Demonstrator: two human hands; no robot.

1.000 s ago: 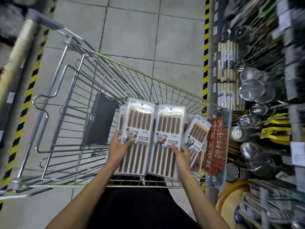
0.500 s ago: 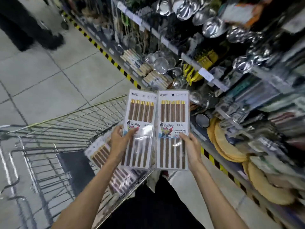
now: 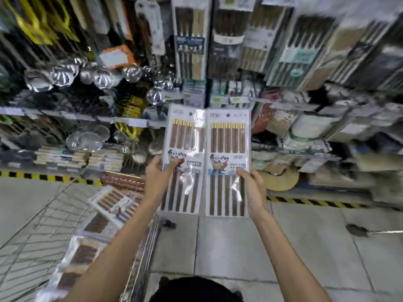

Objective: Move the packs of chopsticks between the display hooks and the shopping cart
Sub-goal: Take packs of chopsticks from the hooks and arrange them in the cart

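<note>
One pack (image 3: pixel 182 160) is gripped by the left hand (image 3: pixel 157 175), another pack (image 3: pixel 227 162) by the right hand (image 3: pixel 250 188); judged re-hanging, hanger holes must be threaded onto hooks.

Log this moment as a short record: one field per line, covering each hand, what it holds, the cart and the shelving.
left hand: grips the left chopstick pack by its left edge, upright
right hand: grips the right chopstick pack by its right edge, upright
packs: side by side, held up facing the display shelving
shopping cart: lower left, more chopstick packs lying inside
display: hanging chopstick packs above, metal ladles to the left; hooks too blurred to make out
</note>
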